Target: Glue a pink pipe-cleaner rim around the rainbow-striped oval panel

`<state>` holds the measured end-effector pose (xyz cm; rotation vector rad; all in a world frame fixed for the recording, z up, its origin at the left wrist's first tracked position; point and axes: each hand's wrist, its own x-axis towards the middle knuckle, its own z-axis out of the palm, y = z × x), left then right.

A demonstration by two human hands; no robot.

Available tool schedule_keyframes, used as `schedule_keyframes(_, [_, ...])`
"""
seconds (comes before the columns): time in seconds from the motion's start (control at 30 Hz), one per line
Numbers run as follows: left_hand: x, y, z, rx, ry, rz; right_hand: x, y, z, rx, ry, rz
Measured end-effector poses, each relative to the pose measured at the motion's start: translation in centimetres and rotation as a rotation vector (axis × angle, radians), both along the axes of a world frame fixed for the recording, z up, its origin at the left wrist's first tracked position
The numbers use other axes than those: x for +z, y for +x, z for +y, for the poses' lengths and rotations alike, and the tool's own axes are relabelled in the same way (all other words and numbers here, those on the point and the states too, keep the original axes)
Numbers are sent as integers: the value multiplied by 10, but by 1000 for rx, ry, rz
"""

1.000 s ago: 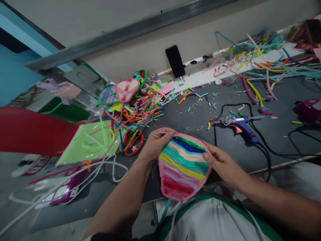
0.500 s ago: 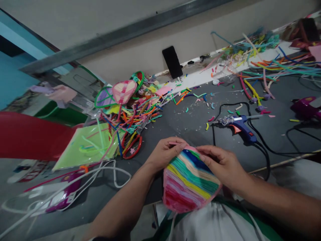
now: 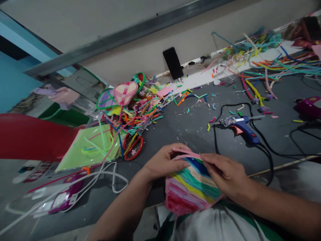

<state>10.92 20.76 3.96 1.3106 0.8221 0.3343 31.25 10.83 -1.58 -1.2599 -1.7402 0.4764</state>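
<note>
striped panel, fuzzy rows in pink, yellow, teal, cream and blue, held up in both hands at the counter's near edge, in front of the white-and-green clothing. left hand: grip closed on panel's upper left edge, thumb on the face. right hand: grip pinching the pink strip against the top edge; strip's free end sticks out over left hand, apart from the rim there.

handling, my guess: very light, soft fuzzy surface, not slippery, bends a bit; rows may part if squeezed mid-face. best hold = outer rim, one hand each side, fingertips only for the strip. strip looks springy, likely lifts if let go.

on the counter: blue glue gun right, its hot tip worth avoiding; red-handled scissors left, by a heap of fuzzy stems.
</note>
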Motion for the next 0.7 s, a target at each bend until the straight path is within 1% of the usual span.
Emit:
schedule_keyframes(0.1, [-1, 2, -1, 9, 117, 36, 2, 3, 0, 48, 8, 12])
schedule_keyframes(0.17, [0, 4, -2, 10, 170, 46, 4, 3, 0, 98, 5, 15])
schedule_keyframes(0.27, [8, 8, -4, 1, 224, 68, 9, 1, 0, 161, -10, 2])
schedule_keyframes(0.37, [18, 10, -7, -22, 302, 105, 14, 1, 0, 158, -5, 7])
schedule_keyframes(0.43, [25, 10, -9, -48, 385, 155, 17, 2, 1, 148, 5, -3])
schedule_keyframes(0.5, [32, 11, -11, -94, 501, 223, 20, 4, 2, 137, 17, -27])
schedule_keyframes(0.6, [44, 15, -12, -206, 686, 290, 27, 7, 2, 144, 15, -88])
schedule_keyframes(0.7, [57, 22, -12, -329, 808, 363, 35, 10, 2, 165, -7, -130])
